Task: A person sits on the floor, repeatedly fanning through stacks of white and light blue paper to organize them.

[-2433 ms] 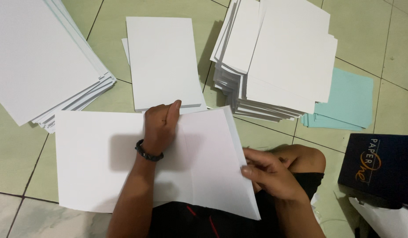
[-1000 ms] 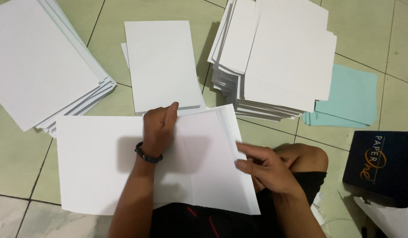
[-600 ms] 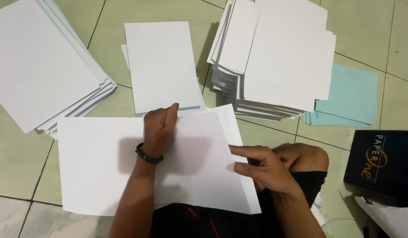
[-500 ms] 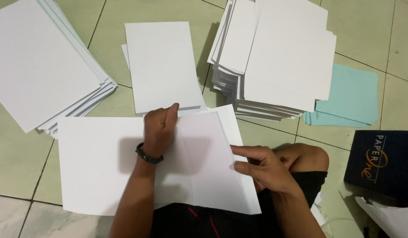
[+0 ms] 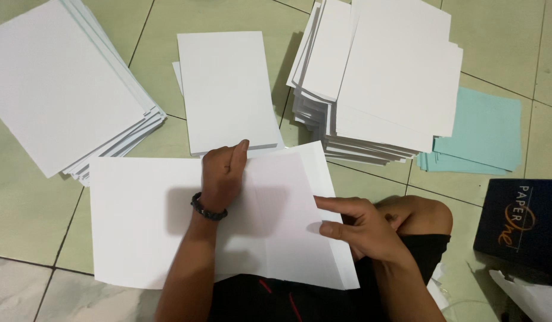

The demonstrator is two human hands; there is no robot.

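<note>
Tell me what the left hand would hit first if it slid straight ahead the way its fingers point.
Probably the small white stack: the left hand points up the large sheet, its fingertips nearly at that stack's near edge.

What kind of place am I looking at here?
Probably an indoor room used as a makeshift paper-folding spot: a person sits on a pale green tiled floor, pressing a large white sheet flat, with stacks of white paper and a dark paper ream box around them.
</note>
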